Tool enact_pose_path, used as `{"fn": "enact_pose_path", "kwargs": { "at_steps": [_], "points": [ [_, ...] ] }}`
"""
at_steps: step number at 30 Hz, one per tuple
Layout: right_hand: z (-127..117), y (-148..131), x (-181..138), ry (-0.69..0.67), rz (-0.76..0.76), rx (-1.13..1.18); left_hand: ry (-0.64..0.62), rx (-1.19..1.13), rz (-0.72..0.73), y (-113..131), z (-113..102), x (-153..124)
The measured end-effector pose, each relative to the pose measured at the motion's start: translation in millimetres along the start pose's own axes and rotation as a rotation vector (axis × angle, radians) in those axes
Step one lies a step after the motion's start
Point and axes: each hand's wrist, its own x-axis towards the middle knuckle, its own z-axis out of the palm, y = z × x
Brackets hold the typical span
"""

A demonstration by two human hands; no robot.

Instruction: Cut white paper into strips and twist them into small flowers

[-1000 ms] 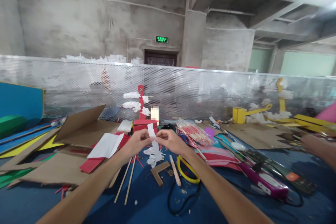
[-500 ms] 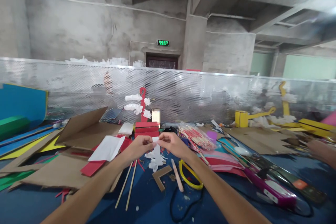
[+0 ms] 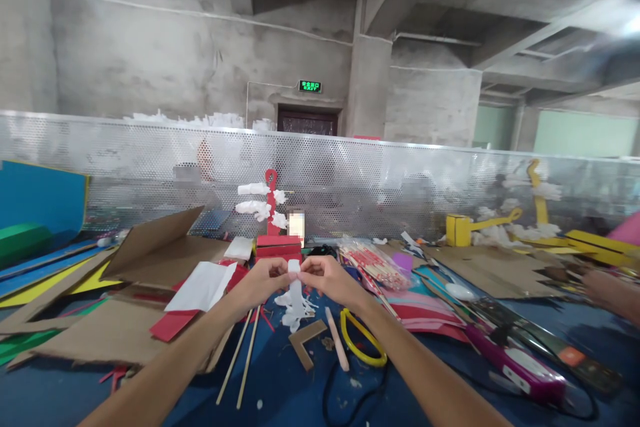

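Observation:
My left hand and my right hand meet at the middle of the table, thumbs and fingers pinched on a narrow strip of white paper. The strip stands up a little above the fingertips. Below it are white paper pieces with ragged, fringed edges; whether they join the strip I cannot tell. Just behind the hands is a red box, and a red upright post with white tufts rises there. A brown L-shaped cardboard piece lies in front.
Yellow-handled scissors or a ring, a pale stick and wooden sticks lie nearby. A purple tool with a dark cord is at right. Cardboard covers the left. Another person's hand is at far right.
The white paper strip between my fingertips now stands taller and more upright, where it lay flatter before. Both hands remain in nearly the same place.

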Motion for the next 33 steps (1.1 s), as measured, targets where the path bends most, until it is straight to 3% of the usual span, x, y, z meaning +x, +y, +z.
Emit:
{"fn": "enact_pose_path", "kwargs": {
  "at_steps": [17, 33],
  "points": [
    [-1.9, -2.6, -0.3, -0.014, 0.015, 0.035, -0.043, -0.098, -0.071, -5.0, -0.7, 1.0],
    [-0.1, -1.5, 1.1, -0.017, 0.019, 0.057, 0.03, -0.203, -0.113, -0.6, 0.6, 0.8]
  ]
}}
